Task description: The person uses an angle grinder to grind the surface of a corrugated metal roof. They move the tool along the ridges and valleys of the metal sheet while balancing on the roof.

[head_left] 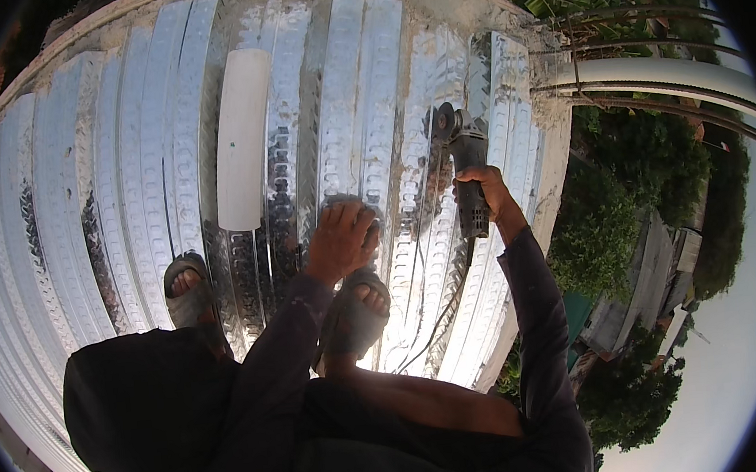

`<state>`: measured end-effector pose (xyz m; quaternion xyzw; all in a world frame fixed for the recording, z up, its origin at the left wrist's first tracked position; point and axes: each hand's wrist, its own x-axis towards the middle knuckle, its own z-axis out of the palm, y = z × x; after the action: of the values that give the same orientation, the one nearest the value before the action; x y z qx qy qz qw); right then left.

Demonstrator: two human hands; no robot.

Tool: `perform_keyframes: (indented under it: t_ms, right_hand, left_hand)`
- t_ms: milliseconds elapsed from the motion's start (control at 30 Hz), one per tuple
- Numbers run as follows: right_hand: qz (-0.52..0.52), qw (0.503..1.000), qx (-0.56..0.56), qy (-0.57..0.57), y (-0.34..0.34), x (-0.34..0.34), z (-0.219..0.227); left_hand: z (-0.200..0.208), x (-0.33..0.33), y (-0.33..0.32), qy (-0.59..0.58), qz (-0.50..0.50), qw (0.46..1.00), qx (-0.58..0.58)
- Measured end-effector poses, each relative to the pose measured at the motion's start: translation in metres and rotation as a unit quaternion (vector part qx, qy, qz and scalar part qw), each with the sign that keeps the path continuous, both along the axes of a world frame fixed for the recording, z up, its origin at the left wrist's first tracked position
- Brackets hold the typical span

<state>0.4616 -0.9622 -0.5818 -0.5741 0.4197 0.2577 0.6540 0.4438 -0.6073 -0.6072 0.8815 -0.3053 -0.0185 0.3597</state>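
My right hand is closed around the dark body of an angle grinder. The grinder points away from me, its round disc at the far end, close above the shiny ribbed metal sheets. Whether the disc touches the metal or spins, I cannot tell. My left hand lies palm down on the sheets, just beyond my right sandal. Its fingers are slightly bent and hold nothing.
A long white curved piece lies on the sheets left of my hands. A dark cord trails below the grinder. My left sandal stands on the ribs. At right, past a rough concrete edge, are rods, a white pipe and trees.
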Motion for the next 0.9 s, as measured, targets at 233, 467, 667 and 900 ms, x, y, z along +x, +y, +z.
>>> perform_keyframes:
  t_ms: [233, 467, 667, 900]
  right_hand:
    - [0.005, 1.000, -0.007, 0.007, 0.001, 0.001, 0.000]
    - [-0.004, 1.000, 0.002, 0.002, 0.003, -0.005, -0.003]
    - [0.002, 1.000, -0.006, -0.004, 0.008, -0.009, 0.003]
    - [0.000, 1.000, -0.008, -0.001, 0.008, -0.012, 0.004]
  left_hand:
    - [0.001, 0.000, 0.001, 0.007, -0.002, 1.000, 0.004]
    - [0.001, 0.000, 0.001, -0.002, -0.001, 1.000, 0.005]
    - [0.001, 0.001, 0.001, -0.005, 0.000, 1.000, 0.004]
    - [-0.001, 0.001, 0.000, -0.014, -0.003, 1.000, 0.002]
